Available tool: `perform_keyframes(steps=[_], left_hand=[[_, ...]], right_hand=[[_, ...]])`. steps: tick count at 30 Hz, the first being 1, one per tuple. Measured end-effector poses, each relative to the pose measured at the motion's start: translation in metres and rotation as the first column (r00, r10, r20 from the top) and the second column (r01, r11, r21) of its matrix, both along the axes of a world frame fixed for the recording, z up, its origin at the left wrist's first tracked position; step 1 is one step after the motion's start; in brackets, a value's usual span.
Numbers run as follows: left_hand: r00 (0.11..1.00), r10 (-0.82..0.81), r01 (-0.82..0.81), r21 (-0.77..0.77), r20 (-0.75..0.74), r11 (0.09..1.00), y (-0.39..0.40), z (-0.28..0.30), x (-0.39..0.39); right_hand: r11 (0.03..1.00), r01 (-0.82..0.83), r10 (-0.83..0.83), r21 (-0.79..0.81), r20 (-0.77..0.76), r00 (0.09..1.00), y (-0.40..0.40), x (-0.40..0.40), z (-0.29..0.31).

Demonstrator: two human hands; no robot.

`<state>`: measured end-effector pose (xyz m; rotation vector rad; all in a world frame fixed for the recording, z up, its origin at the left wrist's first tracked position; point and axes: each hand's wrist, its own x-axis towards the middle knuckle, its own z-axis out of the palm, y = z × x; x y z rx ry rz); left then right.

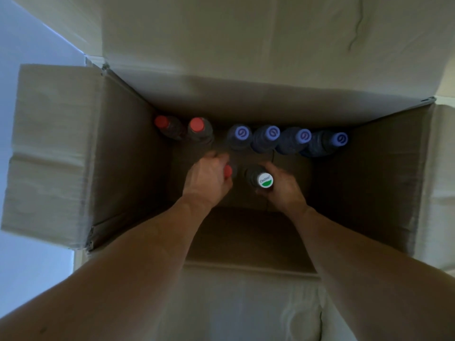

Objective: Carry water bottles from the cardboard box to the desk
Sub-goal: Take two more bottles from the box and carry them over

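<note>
Inside the cardboard box [128, 153], the left hand [209, 177] grips a red-capped bottle [228, 171]; the right hand [280, 188] grips a white-capped bottle [261, 179] beside it

— How are the two bare forearms placed?
— Both are stretched forward and downward, converging, with the sleeveless skin seen from elbow to wrist.

— And the left hand [209, 175]?
— It is turned back-up, its fingers curled round the neck of a dark plastic bottle with a red cap [228, 171].

— The right hand [283, 185]?
— It is set just beside the left, its fingers and thumb wrapped round a dark plastic bottle with a white-and-green cap [264, 180].
</note>
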<state>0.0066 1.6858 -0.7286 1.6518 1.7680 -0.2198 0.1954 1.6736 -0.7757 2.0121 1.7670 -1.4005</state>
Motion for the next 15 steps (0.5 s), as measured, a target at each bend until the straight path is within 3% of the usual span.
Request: perform_keyframes(steps=[9, 15], left_hand=[[0.988, 0.002, 0.029, -0.197, 0.156, 0.98, 0.006, -0.039, -0.024], [0.972, 0.065, -0.019, -0.201, 0.224, 0.979, 0.003, -0.068, -0.027]], right_hand=[[0.997, 0.07, -0.074, -0.04, -0.117, 0.99, -0.003, 0.013, -0.013], [0.995, 0.083, -0.091, -0.058, -0.148, 0.985, -0.004, 0.015, -0.028]])
